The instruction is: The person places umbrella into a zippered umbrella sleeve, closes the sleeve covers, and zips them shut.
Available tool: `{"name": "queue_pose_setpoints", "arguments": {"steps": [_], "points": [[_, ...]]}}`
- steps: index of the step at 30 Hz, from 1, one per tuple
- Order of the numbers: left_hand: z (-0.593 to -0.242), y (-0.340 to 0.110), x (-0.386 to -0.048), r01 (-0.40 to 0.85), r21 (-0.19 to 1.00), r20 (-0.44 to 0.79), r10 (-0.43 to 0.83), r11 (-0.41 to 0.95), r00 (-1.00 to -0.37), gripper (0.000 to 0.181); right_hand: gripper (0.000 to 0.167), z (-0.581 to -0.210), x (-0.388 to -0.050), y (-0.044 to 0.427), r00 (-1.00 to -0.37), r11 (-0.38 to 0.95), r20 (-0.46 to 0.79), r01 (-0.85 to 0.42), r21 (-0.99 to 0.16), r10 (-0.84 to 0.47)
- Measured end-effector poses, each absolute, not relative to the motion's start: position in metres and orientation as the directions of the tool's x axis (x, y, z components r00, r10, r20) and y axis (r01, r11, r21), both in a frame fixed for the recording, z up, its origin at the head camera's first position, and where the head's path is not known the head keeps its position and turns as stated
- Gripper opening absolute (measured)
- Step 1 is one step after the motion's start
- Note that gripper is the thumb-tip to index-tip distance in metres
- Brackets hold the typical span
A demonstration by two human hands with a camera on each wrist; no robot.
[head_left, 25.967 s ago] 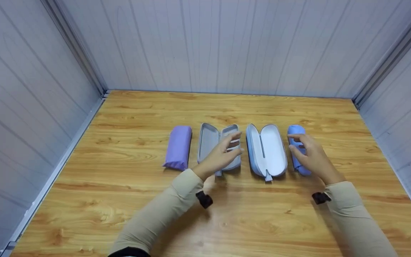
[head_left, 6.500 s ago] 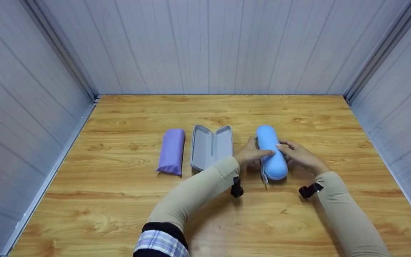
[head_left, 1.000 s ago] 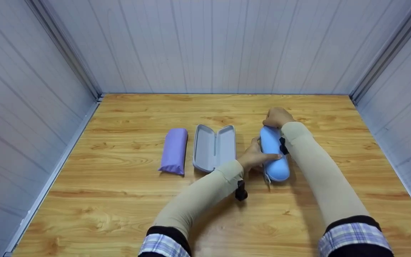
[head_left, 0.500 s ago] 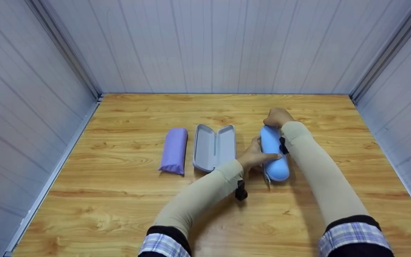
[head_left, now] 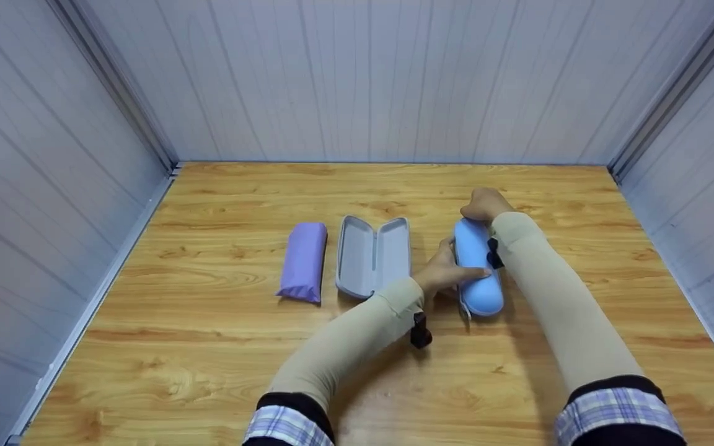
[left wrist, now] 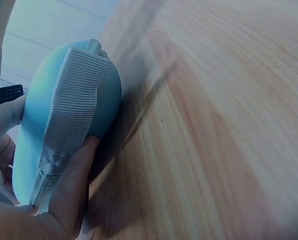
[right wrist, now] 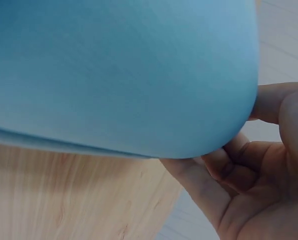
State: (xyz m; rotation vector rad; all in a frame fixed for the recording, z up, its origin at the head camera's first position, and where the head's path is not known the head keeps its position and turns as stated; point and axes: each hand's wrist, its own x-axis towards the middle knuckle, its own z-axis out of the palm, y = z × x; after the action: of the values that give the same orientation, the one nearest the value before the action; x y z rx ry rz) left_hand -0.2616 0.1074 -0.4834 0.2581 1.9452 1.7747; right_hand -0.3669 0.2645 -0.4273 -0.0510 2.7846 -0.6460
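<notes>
A blue hard-shell zip case (head_left: 471, 244) lies closed on the table, right of centre. My left hand (head_left: 442, 269) holds it at the near left, thumb across the top and fingers along the side. The left wrist view shows a pale ribbed fabric tab (left wrist: 74, 95) on the case's near end, beside a finger. At the far end, my right hand (head_left: 484, 204) has curled fingers against the case. The right wrist view has finger and thumb touching the rounded end; whether they pinch a zip pull is hidden. To the left sits a grey case (head_left: 357, 257), spread apart with bare halves.
A purple wrapped bundle (head_left: 304, 263) lies left of the grey case. Light panel walls (head_left: 369, 80) stand behind and at both sides of the wooden table (head_left: 177, 322). My left forearm crosses in front of the grey case.
Twenty-six seconds ago the blue case lay spread apart beside a blue roll, now out of sight. Since 6.5 seconds ago my right hand has moved to the case's far end. The last second shows almost no movement.
</notes>
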Motion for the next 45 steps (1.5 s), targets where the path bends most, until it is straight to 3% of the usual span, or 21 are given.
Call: {"name": "queue_pose_setpoints", "arguments": {"steps": [3, 8, 15, 19, 30, 36, 42, 45], "points": [[-0.483, 0.108, -0.261, -0.2, 0.969, -0.243, 0.44, 0.142, -0.864, 0.109, 0.014, -0.428, -0.366, 0.267, -0.96, 0.896, -0.269, 0.048, -0.441, -0.082], [-0.483, 0.108, -0.26, -0.223, 0.964, -0.266, 0.434, 0.147, -0.861, 0.109, 0.018, -0.43, -0.366, 0.277, -0.953, 0.878, -0.292, 0.075, -0.473, -0.076], [-0.481, 0.108, -0.26, -0.237, 0.963, -0.27, 0.447, 0.129, -0.853, 0.107, 0.042, -0.432, -0.362, 0.294, -0.912, 0.763, -0.393, 0.17, -0.624, -0.118], [-0.482, 0.108, -0.26, -0.239, 0.963, -0.269, 0.448, 0.124, -0.853, 0.107, 0.04, -0.434, -0.358, 0.295, -0.889, 0.741, -0.433, 0.191, -0.644, -0.147], [-0.479, 0.108, -0.257, -0.245, 0.96, -0.279, 0.436, 0.134, -0.855, 0.108, 0.034, -0.431, -0.359, 0.293, -0.916, 0.786, -0.388, 0.165, -0.595, -0.102], [-0.479, 0.107, -0.256, -0.243, 0.961, -0.278, 0.44, 0.134, -0.854, 0.107, 0.034, -0.433, -0.353, 0.299, -0.898, 0.67, -0.425, 0.247, -0.7, -0.114], [-0.479, 0.109, -0.256, -0.242, 0.958, -0.285, 0.434, 0.153, -0.855, 0.108, 0.015, -0.44, -0.349, 0.31, -0.881, 0.54, -0.464, 0.347, -0.767, -0.093], [-0.48, 0.11, -0.256, -0.24, 0.96, -0.28, 0.432, 0.146, -0.857, 0.107, 0.015, -0.446, -0.347, 0.316, -0.867, 0.514, -0.487, 0.374, -0.772, -0.101]]}}
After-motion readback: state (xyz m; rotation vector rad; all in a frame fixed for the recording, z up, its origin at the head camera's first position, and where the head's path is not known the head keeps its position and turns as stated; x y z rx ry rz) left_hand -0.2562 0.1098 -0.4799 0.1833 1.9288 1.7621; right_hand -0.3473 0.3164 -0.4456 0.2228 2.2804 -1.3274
